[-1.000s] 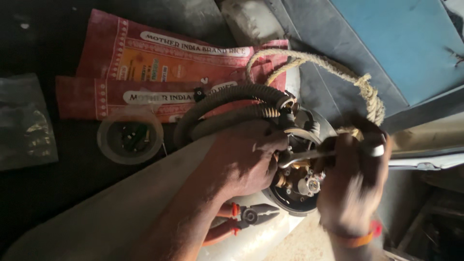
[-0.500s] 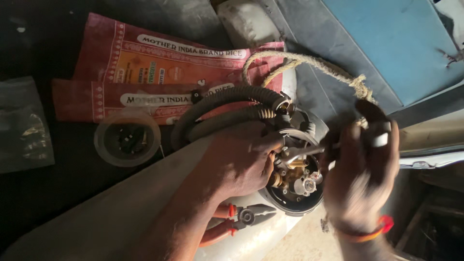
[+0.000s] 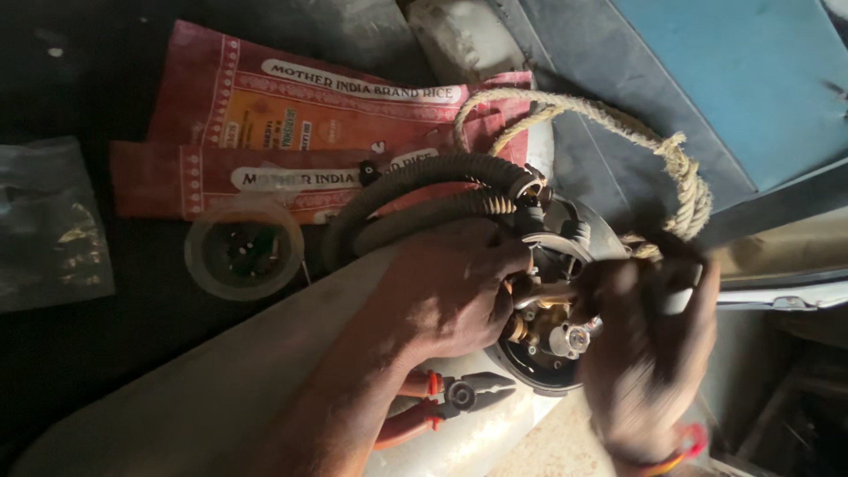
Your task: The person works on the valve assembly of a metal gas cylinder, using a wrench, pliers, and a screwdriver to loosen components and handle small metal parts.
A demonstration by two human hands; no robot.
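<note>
While the left hand [image 3: 450, 291] presses closed on the round fitting [image 3: 548, 336], the blurred right hand [image 3: 649, 353] sits beside it, grip unclear; pliers [image 3: 459, 393] lie just below.

Rough fibrous rope [image 3: 680, 168], ribbed matt rubber hoses [image 3: 415, 190], shiny brass fittings [image 3: 517, 329].

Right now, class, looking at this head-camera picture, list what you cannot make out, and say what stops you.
- Right hand: motion-blurred; its grip and what it holds are unclear.
- Left hand fingers: they cover part of the round metal fitting.
- Pliers: handles hidden under the left forearm.
- Clear plastic bag: in shadow, cut by the left edge; contents unreadable.
</note>
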